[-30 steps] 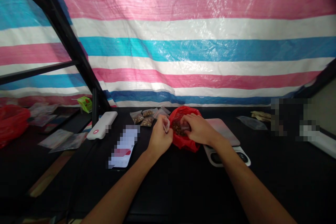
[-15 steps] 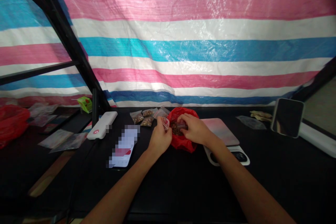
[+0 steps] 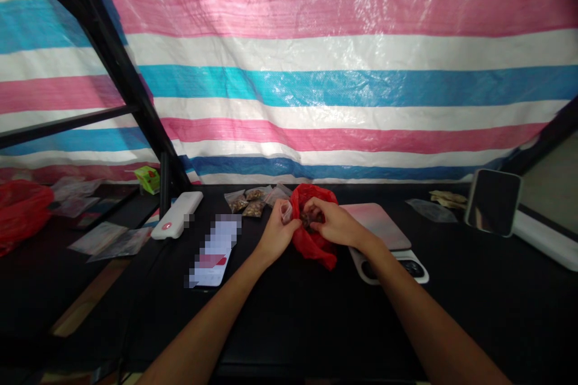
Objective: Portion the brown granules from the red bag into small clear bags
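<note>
A crumpled red plastic bag [image 3: 320,251] stands open on the black table, small brown pieces [image 3: 309,218] inside it. My left hand [image 3: 276,233] is closed at its left side, holding a small clear plastic bag [image 3: 286,212] with its mouth towards the red bag. The thumb of that hand touches the red rim. My right hand [image 3: 335,224] reaches into the red bag from the right, its fingers bent together at the brown pieces. What lies between those fingertips is hidden. Behind my left hand lie several filled clear packets [image 3: 254,209].
A kitchen scale [image 3: 379,225] is under my right forearm. To the left lie a lit phone [image 3: 214,252], a white device [image 3: 177,215], flat clear bags [image 3: 108,240] and another red bag [image 3: 22,213]. A dark-screened phone [image 3: 494,201] stands at the right.
My left hand has moved slightly right, closer to the red bag. The red bag's left rim has folded inward over its contents. My right hand's fingers remain inside the bag.
</note>
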Motion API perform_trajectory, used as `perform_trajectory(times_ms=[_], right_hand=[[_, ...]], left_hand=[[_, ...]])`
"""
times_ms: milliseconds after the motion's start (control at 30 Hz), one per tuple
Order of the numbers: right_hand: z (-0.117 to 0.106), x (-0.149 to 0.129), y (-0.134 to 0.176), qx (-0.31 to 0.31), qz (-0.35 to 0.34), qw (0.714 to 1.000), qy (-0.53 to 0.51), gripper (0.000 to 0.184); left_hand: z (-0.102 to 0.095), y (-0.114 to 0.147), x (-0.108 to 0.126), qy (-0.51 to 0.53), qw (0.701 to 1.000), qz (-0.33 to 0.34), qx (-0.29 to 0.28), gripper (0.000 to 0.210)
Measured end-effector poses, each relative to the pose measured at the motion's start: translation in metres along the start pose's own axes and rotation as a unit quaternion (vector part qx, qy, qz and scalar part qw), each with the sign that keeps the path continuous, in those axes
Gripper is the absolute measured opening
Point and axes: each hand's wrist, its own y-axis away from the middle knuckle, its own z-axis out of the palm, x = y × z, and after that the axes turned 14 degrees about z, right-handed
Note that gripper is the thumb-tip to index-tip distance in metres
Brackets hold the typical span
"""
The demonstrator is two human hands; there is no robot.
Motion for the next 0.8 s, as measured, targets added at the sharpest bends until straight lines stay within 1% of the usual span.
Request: perform_trajectory(times_ms=[100,167,233,333,467,600,667,700,800], right_hand=[[0.002,0.003,-0.003,-0.007,0.009,0.999,-0.039,0.032],[0.003,0.004,-0.005,-0.011,0.012,0.998,-0.066,0.03],[0.003,0.004,-0.006,-0.014,0.013,0.996,-0.092,0.028],[0.0,0.002,-0.008,-0.008,0.01,0.992,-0.123,0.027],[-0.004,-0.005,-0.007,0.005,-0.003,0.987,-0.158,0.024],[-0.005,-0.02,-0.001,-0.007,-0.052,0.98,-0.192,0.022],[-0.003,-0.03,0.005,-0.009,-0.071,0.984,-0.165,0.023],[-0.002,-0.034,0.007,0.003,-0.077,0.988,-0.133,0.026],[0.002,-0.045,0.013,0.067,-0.104,0.992,-0.018,0.033]], left_hand=[[-0.001,0.001,0.0,-0.009,0.999,0.029,-0.013,0.021],[-0.002,0.001,-0.001,-0.042,0.997,0.058,-0.014,0.017],[-0.003,0.002,-0.001,-0.113,0.989,0.089,-0.025,0.014],[-0.005,0.003,0.001,-0.235,0.964,0.12,-0.023,0.013],[-0.008,0.002,0.003,-0.311,0.942,0.125,-0.006,0.008],[-0.011,0.002,0.005,-0.358,0.927,0.11,-0.037,0.008],[-0.011,0.004,0.007,-0.373,0.921,0.095,-0.052,0.01],[-0.01,0.004,0.008,-0.38,0.919,0.088,-0.056,0.011],[-0.009,0.006,0.011,-0.386,0.917,0.077,-0.058,0.005]])
